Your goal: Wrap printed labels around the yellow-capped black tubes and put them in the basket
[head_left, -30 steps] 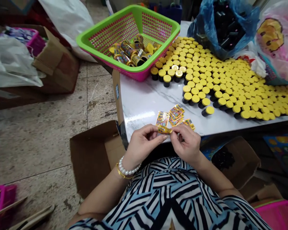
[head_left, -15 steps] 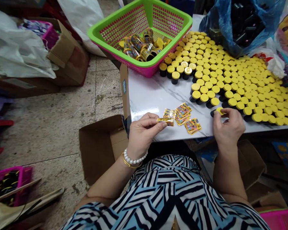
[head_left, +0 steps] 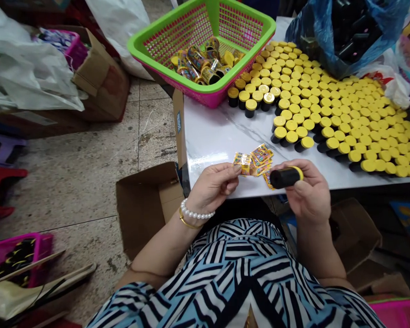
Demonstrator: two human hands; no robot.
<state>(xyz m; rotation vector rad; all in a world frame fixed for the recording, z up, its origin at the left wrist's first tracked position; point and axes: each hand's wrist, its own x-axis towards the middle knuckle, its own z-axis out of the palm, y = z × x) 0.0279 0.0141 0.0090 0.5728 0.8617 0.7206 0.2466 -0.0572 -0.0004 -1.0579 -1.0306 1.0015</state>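
Note:
My left hand (head_left: 213,185) pinches a small printed foil label (head_left: 242,163) at the fingertips, over the table's near edge. My right hand (head_left: 309,191) is shut around a black tube with a yellow cap (head_left: 286,177), which lies on its side. Just beyond both hands, a loose pile of gold-and-blue labels (head_left: 260,159) rests on the white marble-patterned table (head_left: 218,136). Dense rows of upright yellow-capped black tubes (head_left: 328,111) fill the table's right side. A green-and-pink basket (head_left: 172,45) holds several labelled tubes (head_left: 200,66).
A blue plastic bag of black tubes (head_left: 348,32) stands at the table's far end. An open cardboard box (head_left: 145,205) sits on the tiled floor below the left table edge. Pink crates, white sacks and more cardboard surround the table.
My right hand has lifted a capped tube from the front of the rows and brought it left, turned on its side. My left hand still has the label, slightly farther right.

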